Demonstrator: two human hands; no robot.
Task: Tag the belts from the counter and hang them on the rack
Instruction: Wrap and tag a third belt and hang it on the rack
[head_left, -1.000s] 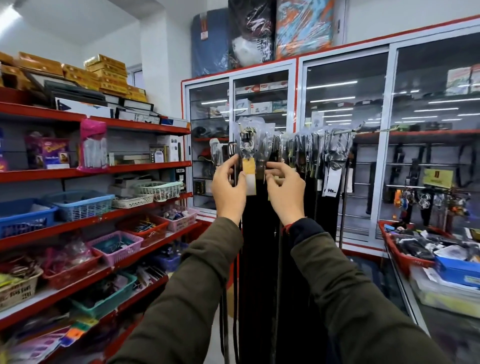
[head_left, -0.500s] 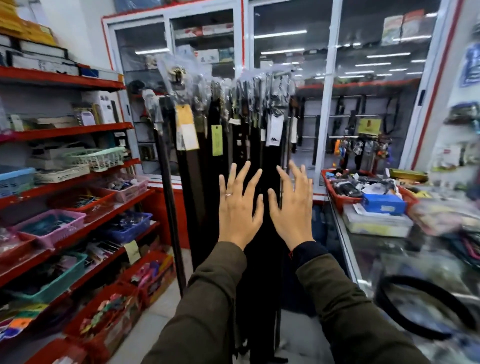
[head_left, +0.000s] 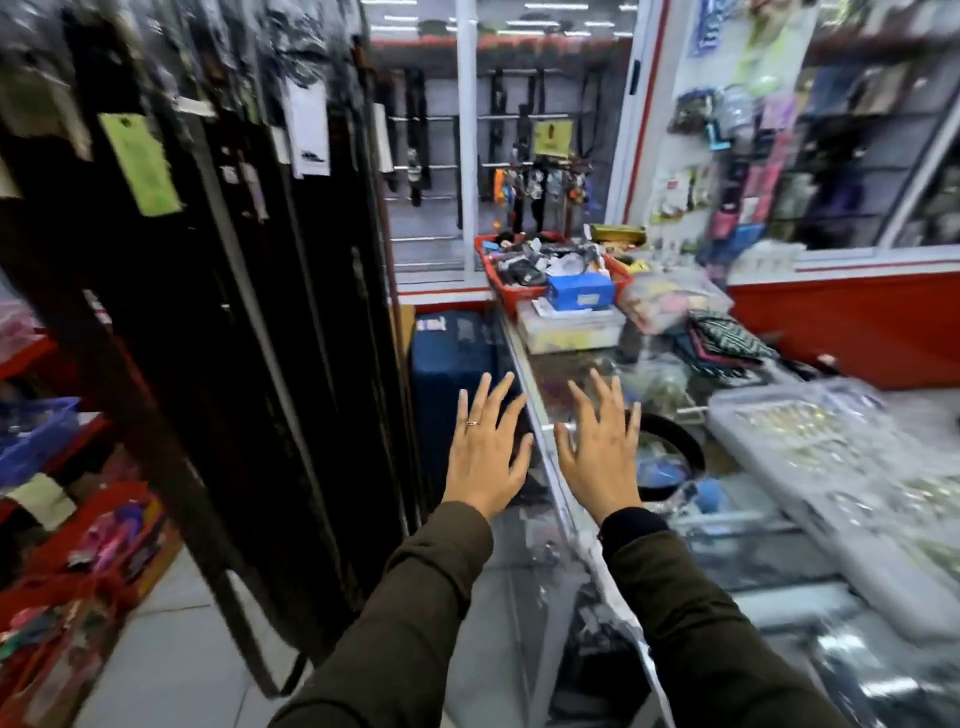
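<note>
Left hand (head_left: 485, 447): fingers spread, empty, over the gap beside the table edge.
Right hand (head_left: 597, 447): spread, empty, above the glass table (head_left: 737, 525).
Belts (head_left: 270, 312): dark straps hanging left.
Coiled belt (head_left: 675, 441): on the table, near the right hand.

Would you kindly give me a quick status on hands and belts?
Left hand and right hand open, empty. Coiled belt on glass counter, partly behind right hand. Tagged belts hang at left.

bench (head_left: 540, 410): glass-topped, edge running away from camera | near end: coiled black belt (head_left: 675, 441) flat on glass | right: clear trays (head_left: 810, 441) | far end: red basket (head_left: 511, 288), blue box (head_left: 579, 290) atop a clear box (head_left: 571, 332), folded cloth (head_left: 722, 340) | blurred
</note>
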